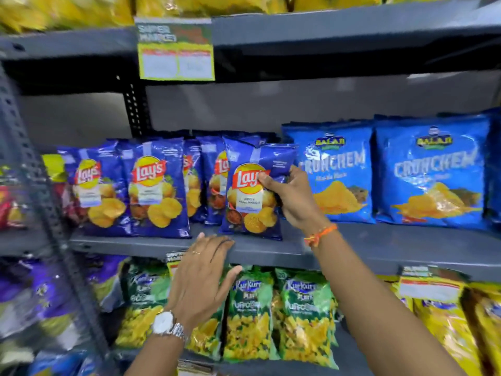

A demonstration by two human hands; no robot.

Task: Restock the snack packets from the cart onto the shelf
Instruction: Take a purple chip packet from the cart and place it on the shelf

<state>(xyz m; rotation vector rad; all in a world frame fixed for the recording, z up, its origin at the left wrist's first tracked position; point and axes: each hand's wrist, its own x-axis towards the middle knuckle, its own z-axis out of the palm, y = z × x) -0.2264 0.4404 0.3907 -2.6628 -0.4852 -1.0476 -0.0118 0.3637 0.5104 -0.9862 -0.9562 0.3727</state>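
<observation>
right hand (294, 198) is clamped on the blue Lay's packet (254, 189), standing upright on the middle shelf (271, 246), long axis vertical, logo facing out; left hand (202, 275) spread open just below, empty

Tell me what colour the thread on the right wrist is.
Orange; the thread on the right wrist shows clearly in the head view.

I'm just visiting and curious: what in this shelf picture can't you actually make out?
- Head view: the cart is out of frame.
- Price tag print: blurred.
- Packets at the far left: blurred, behind the upright.
- Packets behind the front Lay's row: hidden.
- Held Lay's packet: its right side is covered by the right hand.
- Left hand: covers a shelf label.
</observation>
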